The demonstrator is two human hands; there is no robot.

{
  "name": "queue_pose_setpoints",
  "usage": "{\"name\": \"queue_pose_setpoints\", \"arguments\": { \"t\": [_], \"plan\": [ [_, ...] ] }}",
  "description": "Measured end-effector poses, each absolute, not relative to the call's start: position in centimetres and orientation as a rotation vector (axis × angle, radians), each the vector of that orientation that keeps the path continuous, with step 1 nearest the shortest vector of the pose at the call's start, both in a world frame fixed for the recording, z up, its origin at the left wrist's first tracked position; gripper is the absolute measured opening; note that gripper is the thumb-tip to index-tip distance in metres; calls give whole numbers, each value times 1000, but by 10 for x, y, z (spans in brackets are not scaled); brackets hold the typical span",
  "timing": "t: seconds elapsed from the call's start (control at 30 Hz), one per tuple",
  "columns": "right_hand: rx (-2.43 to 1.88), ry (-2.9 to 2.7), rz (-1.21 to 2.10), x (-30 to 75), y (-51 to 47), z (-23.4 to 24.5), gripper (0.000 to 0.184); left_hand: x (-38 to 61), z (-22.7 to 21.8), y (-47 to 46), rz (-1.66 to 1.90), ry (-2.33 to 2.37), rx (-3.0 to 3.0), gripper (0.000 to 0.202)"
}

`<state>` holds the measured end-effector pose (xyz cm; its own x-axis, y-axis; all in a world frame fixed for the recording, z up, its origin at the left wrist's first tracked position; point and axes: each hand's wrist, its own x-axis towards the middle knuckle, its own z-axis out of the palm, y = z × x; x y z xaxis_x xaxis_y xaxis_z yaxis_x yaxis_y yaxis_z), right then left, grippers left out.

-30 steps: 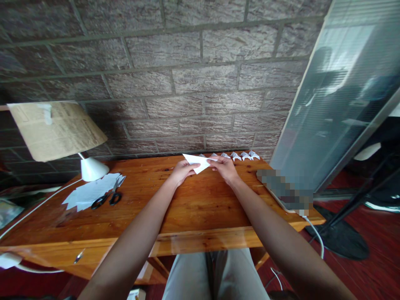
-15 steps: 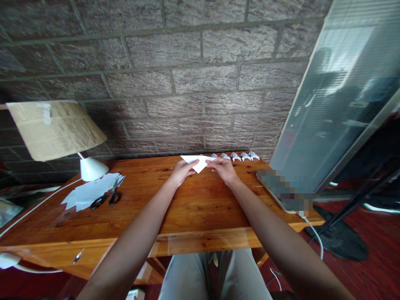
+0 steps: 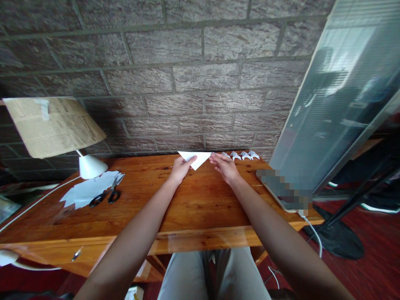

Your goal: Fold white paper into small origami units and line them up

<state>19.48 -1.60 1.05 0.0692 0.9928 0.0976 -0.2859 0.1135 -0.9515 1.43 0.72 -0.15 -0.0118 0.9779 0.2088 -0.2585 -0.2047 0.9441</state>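
Note:
A white paper triangle (image 3: 196,158), folded and pointing down toward me, lies at the far middle of the wooden desk (image 3: 200,208). My left hand (image 3: 180,168) pinches its left corner. My right hand (image 3: 225,167) grips its right corner with fingers curled. Both forearms reach straight out over the desk. Just right of the triangle, along the wall, sits a row of small folded white paper pieces (image 3: 245,155).
Black scissors (image 3: 101,198) lie on a pile of white paper sheets (image 3: 89,191) at the left, beside a white lamp base (image 3: 90,166) with a paper shade (image 3: 51,125). A blurred flat device (image 3: 283,189) with a cable sits at the right edge. Brick wall behind.
The paper has turned from a sideways wedge into a flat triangle pointing toward me, and both hands have shifted slightly farther out, apart along its top edge.

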Motion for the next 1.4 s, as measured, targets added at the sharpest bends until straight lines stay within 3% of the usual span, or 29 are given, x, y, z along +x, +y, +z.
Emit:
{"name": "queue_pose_setpoints", "arguments": {
  "t": [0.43,0.73,1.4],
  "plan": [
    [-976,-1115,1194,191,-20,17,43,14,-2,8,1487,920,1169,50],
    [-989,-1446,1250,183,-28,7,28,23,8,-8,1429,732,1002,47],
    [-881,-1374,1224,176,-23,1,24,30,4,-8,1446,780,940,46]
  ]
}}
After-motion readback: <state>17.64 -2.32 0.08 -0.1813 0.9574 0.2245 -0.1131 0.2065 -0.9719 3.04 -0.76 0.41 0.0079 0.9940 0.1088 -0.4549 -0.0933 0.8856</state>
